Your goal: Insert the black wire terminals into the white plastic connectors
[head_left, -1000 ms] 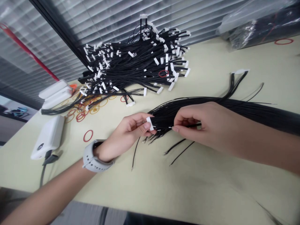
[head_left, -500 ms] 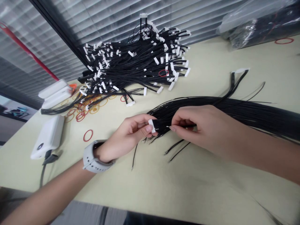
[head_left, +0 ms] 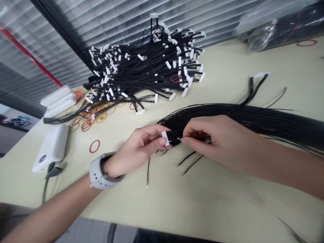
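Observation:
Between the thumb and fingers of my left hand (head_left: 145,143) is a small white connector housing (head_left: 165,138). My right hand (head_left: 210,135), a short way to the right, pinches a black wire (head_left: 205,137); its bare metal terminal (head_left: 179,138) pokes out past the fingertips toward the connector. A small gap shows between terminal and housing. Under and behind both hands runs a thick bundle of black wires (head_left: 278,123) with crimped ends. Several loose wire ends (head_left: 193,164) stick out below my right hand. My fingers hide part of the wires near the housing.
A large heap of black cables with white connectors (head_left: 149,67) lies against the blinds. Red and yellow rubber bands (head_left: 87,125) are scattered left of it, near a white power bank (head_left: 51,148) with a cable. A plastic bag (head_left: 278,30) sits at the back right.
My right hand has shifted slightly left, bringing the wire's terminal a little closer to the connector. The connector has moved slightly right and down in view. Both grips stay the same.

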### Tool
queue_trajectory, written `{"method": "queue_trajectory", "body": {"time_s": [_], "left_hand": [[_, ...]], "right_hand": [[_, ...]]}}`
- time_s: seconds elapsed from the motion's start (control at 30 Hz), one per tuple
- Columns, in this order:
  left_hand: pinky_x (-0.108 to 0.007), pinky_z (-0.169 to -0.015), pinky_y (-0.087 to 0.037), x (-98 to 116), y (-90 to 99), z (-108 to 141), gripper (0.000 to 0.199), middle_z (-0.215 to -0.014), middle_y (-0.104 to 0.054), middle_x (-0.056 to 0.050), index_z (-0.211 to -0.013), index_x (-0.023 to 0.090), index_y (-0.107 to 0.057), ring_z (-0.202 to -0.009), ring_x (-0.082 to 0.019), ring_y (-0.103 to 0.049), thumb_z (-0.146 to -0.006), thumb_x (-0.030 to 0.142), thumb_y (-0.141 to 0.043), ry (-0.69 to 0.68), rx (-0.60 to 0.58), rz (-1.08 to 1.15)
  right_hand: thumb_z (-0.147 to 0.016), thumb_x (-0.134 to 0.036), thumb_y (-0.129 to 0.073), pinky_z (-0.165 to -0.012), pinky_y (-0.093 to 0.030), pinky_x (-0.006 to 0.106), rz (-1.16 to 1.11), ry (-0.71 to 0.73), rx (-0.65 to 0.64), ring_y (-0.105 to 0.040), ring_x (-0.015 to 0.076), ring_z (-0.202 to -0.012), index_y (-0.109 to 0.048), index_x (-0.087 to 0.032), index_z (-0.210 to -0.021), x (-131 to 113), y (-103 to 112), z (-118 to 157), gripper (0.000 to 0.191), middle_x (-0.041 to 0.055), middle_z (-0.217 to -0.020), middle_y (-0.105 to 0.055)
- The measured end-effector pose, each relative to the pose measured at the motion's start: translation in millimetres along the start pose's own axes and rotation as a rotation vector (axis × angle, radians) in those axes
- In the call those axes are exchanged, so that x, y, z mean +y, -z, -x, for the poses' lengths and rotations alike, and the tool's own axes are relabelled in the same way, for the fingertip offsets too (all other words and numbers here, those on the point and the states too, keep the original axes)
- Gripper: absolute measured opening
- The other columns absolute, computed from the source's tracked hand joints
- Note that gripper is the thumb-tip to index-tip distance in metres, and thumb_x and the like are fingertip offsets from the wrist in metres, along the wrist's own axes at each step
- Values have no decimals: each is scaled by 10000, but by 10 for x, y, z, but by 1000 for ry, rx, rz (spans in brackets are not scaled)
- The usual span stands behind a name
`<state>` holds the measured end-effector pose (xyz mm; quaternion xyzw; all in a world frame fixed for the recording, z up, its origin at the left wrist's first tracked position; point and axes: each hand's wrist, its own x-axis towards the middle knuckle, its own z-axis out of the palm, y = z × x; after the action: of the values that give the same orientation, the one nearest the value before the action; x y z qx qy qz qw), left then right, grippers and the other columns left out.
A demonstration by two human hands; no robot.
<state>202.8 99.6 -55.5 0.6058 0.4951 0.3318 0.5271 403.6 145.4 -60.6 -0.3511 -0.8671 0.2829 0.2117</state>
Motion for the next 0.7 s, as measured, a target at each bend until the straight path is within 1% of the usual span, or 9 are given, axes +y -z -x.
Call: {"method": "queue_trajectory", "body": {"time_s": [0.13, 0.23, 0.47, 0.57, 0.7], "left_hand": [[-194, -621, -452, 18, -36, 18, 120, -734, -619, -16, -947, 125, -602, -657, -89, -536, -845, 150, -544, -16, 12, -25], [-181, -626, -460, 24, -56, 18, 113, -724, -607, -9, -938, 116, -595, -662, -84, -550, -842, 128, -539, -22, 32, -15], [-170, -633, -473, 5, -64, 15, 103, -734, -618, -16, -928, 112, -582, -674, -83, -576, -846, 113, -521, -15, 43, -18], [-162, -626, -467, 4, -60, 15, 77, -719, -619, -11, -895, 117, -579, -665, -80, -573, -845, 118, -520, -19, 41, -15], [-181, -609, -472, 14, -61, 10, 64, -698, -614, -11, -875, 118, -586, -641, -90, -568, -839, 146, -541, -22, 42, -25]], "right_hand": [[-800, -165, -505, -466, -300, 205, 65, 88, 30, -438, 57, -528, -544, -186, -688, 4, -66, 14, 121, -54, -637, -536], [-823, -145, -478, -499, -311, 212, 97, 166, 63, -448, 69, -565, -523, -166, -712, 4, -122, 16, 122, -33, -669, -522], [-845, -143, -450, -521, -329, 231, 175, 279, 123, -448, 96, -577, -520, -136, -712, 6, -202, 17, 151, 1, -674, -508], [-850, -137, -435, -519, -331, 237, 233, 341, 158, -446, 105, -573, -529, -125, -702, 8, -232, 9, 176, 10, -657, -503], [-858, -133, -414, -517, -334, 242, 273, 396, 190, -445, 113, -572, -539, -117, -702, 4, -264, -2, 200, 23, -651, -509]]}}
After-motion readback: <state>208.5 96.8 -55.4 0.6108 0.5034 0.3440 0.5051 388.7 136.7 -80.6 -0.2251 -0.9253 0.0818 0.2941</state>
